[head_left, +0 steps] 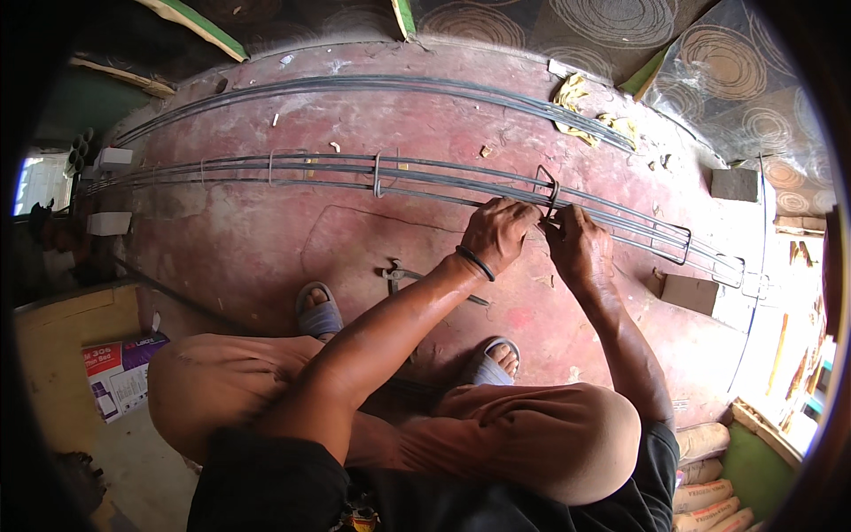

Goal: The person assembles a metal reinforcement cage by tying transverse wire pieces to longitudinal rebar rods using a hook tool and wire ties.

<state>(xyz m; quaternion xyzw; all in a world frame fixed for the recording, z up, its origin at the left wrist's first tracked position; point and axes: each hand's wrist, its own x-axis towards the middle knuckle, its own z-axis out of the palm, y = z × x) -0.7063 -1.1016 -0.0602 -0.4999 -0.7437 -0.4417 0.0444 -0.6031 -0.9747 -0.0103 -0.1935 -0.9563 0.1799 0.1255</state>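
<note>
A long cage of steel reinforcing bars (pixel 337 166) runs across the floor in front of me, with bent wire stirrups around it. One dark stirrup (pixel 551 192) stands tilted on the bars just beyond my fingertips. My left hand (pixel 503 232), a black band on its wrist, is closed with its fingers bent against the bars. Close beside it, my right hand (pixel 581 248) pinches at the foot of that stirrup. Whatever lies between the fingers of either hand is too small to make out. Another stirrup (pixel 378 177) is farther left. Pincers (pixel 395 277) lie on the floor nearer my feet.
A second bundle of bars (pixel 355 82) lies beyond the cage, next to crumpled yellow material (pixel 572 105). Grey blocks (pixel 690 294) are near the cage's ends. At left is a printed carton (pixel 121 379); filled sacks (pixel 705 496) are stacked at lower right.
</note>
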